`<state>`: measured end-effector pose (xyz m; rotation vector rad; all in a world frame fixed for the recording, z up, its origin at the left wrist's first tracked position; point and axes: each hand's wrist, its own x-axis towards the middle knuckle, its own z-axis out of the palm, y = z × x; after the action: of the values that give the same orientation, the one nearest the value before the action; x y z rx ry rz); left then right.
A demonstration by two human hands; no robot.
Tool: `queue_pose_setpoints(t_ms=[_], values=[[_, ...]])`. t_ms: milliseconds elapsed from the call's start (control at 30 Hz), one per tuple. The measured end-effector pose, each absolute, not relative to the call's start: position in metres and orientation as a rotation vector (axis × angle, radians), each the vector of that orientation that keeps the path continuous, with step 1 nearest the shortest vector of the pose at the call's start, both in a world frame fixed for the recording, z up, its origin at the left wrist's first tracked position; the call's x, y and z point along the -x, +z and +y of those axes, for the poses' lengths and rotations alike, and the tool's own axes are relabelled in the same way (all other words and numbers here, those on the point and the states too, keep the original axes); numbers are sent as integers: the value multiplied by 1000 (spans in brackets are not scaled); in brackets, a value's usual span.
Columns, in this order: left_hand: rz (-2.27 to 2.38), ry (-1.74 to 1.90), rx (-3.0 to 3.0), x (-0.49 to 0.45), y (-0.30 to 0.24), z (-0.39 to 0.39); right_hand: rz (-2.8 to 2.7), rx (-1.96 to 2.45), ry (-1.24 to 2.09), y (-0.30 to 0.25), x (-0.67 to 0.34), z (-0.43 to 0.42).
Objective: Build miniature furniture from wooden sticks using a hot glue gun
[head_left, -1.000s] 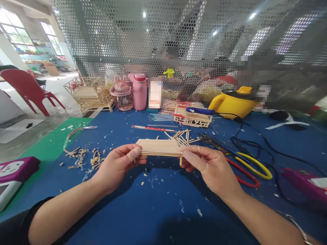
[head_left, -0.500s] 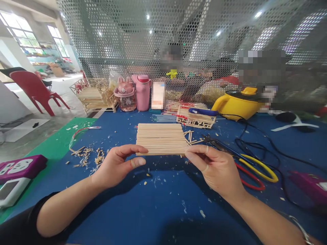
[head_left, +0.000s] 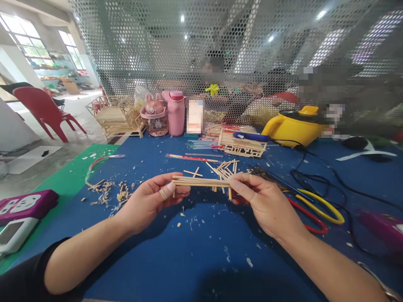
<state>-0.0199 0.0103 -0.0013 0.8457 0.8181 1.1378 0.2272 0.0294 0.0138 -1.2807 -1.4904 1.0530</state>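
We pinch the stick panel [head_left: 201, 182] btw both hands, L hand [head_left: 150, 202] at its 9 o'clock end, R hand [head_left: 262, 203] at 3; long axis 9–3, seemingly lying flat.

Bare blue table [head_left: 201, 260] lies open near the body; loose sticks [head_left: 225, 165] and pliers [head_left: 302, 201] crowd beyond.

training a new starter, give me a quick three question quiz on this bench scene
1. True or false: the left hand and the right hand each pinch one end of the stick panel.
2. What lies just right of the right hand? A) cutters with yellow and red handles B) a hammer C) a paintbrush
3. Fill in: the table cover is ___.
Key: 1 true; 2 A; 3 blue.
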Motion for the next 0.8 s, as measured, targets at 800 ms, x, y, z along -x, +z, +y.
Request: queue_pose_setpoints(t_ms=[800], values=[[864, 1168, -772, 21, 4, 14, -1818, 1150, 364, 10, -224, 28]])
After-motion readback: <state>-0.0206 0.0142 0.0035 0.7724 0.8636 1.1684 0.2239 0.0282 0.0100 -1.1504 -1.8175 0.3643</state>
